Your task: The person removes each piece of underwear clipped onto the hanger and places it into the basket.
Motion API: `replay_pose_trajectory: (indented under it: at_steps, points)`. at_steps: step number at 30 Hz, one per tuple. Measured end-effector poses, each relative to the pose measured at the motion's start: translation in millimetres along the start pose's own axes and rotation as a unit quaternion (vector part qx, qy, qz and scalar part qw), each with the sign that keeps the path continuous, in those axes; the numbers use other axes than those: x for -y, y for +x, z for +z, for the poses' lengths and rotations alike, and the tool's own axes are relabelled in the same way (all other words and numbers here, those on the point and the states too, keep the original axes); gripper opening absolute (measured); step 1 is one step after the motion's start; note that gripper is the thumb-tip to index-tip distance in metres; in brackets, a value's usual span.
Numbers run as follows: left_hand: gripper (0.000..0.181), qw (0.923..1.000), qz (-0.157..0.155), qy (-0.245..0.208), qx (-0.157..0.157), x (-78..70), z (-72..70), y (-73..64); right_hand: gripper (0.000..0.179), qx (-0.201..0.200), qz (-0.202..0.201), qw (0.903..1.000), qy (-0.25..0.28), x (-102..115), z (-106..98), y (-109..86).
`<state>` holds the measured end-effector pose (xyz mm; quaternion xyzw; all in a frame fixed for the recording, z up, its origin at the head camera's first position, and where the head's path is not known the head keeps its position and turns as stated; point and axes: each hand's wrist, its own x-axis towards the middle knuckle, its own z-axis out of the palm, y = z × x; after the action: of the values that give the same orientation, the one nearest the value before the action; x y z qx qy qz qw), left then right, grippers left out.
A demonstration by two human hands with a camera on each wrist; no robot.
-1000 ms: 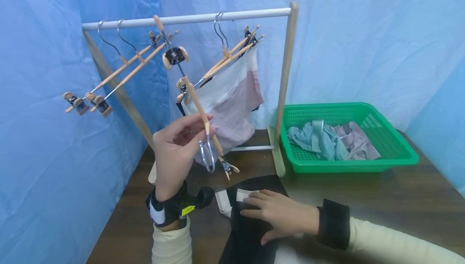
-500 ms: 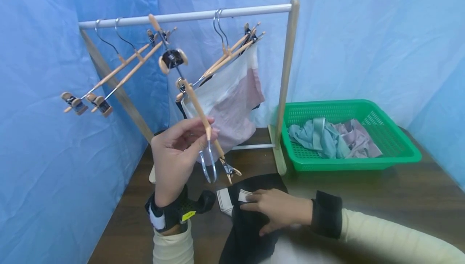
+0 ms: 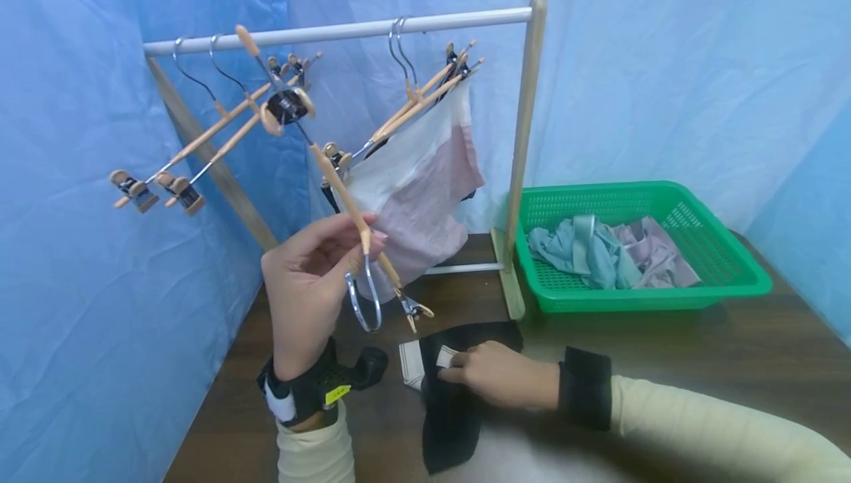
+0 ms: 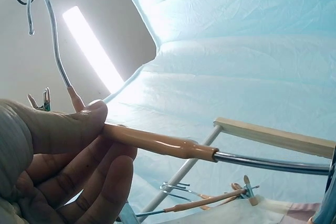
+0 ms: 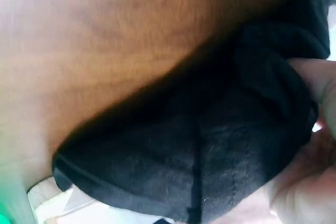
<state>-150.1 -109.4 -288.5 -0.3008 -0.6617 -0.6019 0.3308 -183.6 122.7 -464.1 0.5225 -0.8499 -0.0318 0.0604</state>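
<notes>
Left hand (image 3: 309, 283): thumb and fingers pinch a peach-coated metal clip hanger (image 3: 339, 191) beside its silver wire hook (image 4: 55, 38), held up before the wooden rack (image 3: 525, 136). Hanger's long axis, head view: slants upper left to lower right, hook pointing down. Right hand (image 3: 505, 376): fingers curled, gripping black cloth (image 3: 452, 424) with white trim (image 3: 412, 363) on the brown wooden table (image 3: 698, 379). Only right wrist view shows the cloth's seam (image 5: 197, 182); only left wrist view, a bright light strip (image 4: 94, 48).
</notes>
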Motion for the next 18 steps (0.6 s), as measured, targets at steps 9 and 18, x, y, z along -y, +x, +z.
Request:
replay_pose_trajectory:
  at_steps: [9,18]
  points:
    - [0.025,0.9998,-0.003,-0.018,-0.012,-1.4,-3.0,1.2,0.045,0.014,0.004,0.9981,0.06,-9,-10,-2.6]
    - [0.026,0.9999,-0.008,-0.01,-0.007,-4.1,-2.0,1.1,0.04,-0.028,-0.004,0.9971,0.071,-19,-52,-5.8]
